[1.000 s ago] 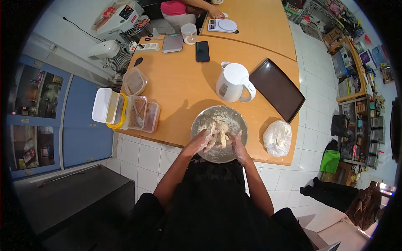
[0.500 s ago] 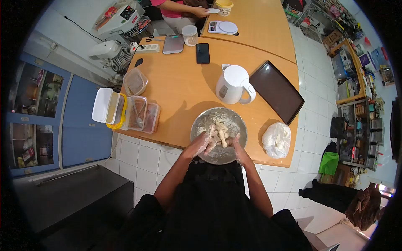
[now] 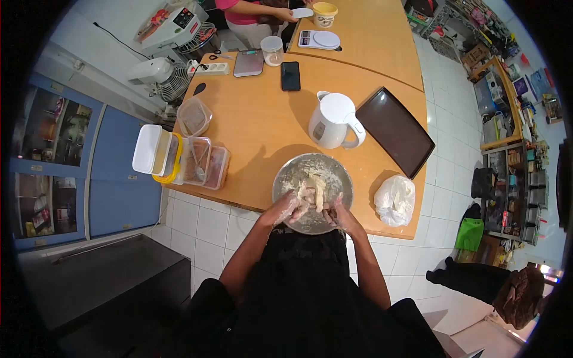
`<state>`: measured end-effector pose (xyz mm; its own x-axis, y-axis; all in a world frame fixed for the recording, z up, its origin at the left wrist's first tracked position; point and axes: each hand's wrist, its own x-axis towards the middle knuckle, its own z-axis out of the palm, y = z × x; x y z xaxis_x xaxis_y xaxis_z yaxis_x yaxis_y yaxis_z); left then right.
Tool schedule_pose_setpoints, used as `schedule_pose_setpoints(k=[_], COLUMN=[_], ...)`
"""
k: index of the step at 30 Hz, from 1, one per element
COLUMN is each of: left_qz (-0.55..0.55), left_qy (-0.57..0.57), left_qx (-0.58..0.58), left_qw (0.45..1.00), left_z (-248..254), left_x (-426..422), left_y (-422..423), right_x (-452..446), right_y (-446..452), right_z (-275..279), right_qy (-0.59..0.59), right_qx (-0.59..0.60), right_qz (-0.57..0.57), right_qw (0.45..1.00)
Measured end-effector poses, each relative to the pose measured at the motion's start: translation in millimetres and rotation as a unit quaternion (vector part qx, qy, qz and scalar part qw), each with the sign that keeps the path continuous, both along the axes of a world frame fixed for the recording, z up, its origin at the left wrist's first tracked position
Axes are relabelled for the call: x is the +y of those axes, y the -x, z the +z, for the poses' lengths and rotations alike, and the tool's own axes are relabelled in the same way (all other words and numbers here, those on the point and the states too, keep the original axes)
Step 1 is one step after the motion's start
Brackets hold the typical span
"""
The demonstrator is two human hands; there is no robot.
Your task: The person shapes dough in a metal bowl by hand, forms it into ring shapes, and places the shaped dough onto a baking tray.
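A metal bowl (image 3: 339, 173) rests at the table's near edge, its inside smeared with flour. Pale, sticky dough (image 3: 319, 190) lies in the middle of it. From the left, my left hand (image 3: 292, 206) reaches into the bowl, its floury fingers curled round the dough's left side. My right hand (image 3: 338, 213) is at the bowl's right side, floury too, with its fingers bent inward against the dough's lower right edge.
Beyond the bowl stands a white kettle (image 3: 334, 121), with a dark tray (image 3: 397, 132) to its right. A plastic bag (image 3: 395, 200) lies right of the bowl. Stacked containers (image 3: 197, 160), a phone (image 3: 290, 76) and a scale (image 3: 248, 63) are leftward. A co-worker (image 3: 253, 18) holds a white lid.
My hands have shifted slightly and the dough between them has changed shape. The co-worker's hand has left the white scale, and a yellow-rimmed tub has come into view.
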<state>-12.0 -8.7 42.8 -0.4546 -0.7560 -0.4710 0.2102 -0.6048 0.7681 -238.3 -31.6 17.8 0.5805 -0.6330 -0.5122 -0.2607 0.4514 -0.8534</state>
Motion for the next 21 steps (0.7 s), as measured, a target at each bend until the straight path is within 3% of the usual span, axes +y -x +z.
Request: schedule_pose_setpoints(k=[1, 5, 7, 10, 11, 14, 15, 18, 21], left_qz=[-0.017, -0.038, -0.056, -0.139, -0.167, -0.043, -0.008, -0.006, -0.04], left_qy=[0.076, -0.005, -0.038, -0.099, -0.068, -0.046, -0.029, -0.019, 0.012], left_qx=[-0.053, -0.112, -0.132, -0.022, 0.049, 0.075, 0.029, -0.076, -0.085], left_qw=[0.996, 0.993, 0.989, 0.985, 0.982, 0.995, 0.999, 0.997, 0.995], left_z=[-3, -23, -2, 3, 6, 23, 21, 4, -27], left_x=[-2, 10, 17, 18, 16, 6, 4, 2, 11], left_y=[-3, 0, 6, 7, 4, 0, -1, -2, -3], right_x=[0, -4, -8, -11, -9, 0, 1, 1, -1], right_y=[0, 1, -1, 2, 2, 0, 0, 0, 2], right_z=[1, 16, 23, 24, 17, 12, 14, 16, 14], right_qy=[-0.001, -0.019, -0.029, -0.024, -0.016, -0.045, -0.063, -0.025, -0.084], right_qx=[-0.008, -0.05, -0.044, 0.014, 0.031, 0.0, -0.022, -0.022, -0.126], right_qz=[0.008, 0.013, 0.008, -0.007, -0.02, -0.013, -0.004, 0.023, 0.007], right_qw=[1.0, 0.998, 0.999, 1.0, 0.999, 0.999, 0.998, 0.999, 0.988])
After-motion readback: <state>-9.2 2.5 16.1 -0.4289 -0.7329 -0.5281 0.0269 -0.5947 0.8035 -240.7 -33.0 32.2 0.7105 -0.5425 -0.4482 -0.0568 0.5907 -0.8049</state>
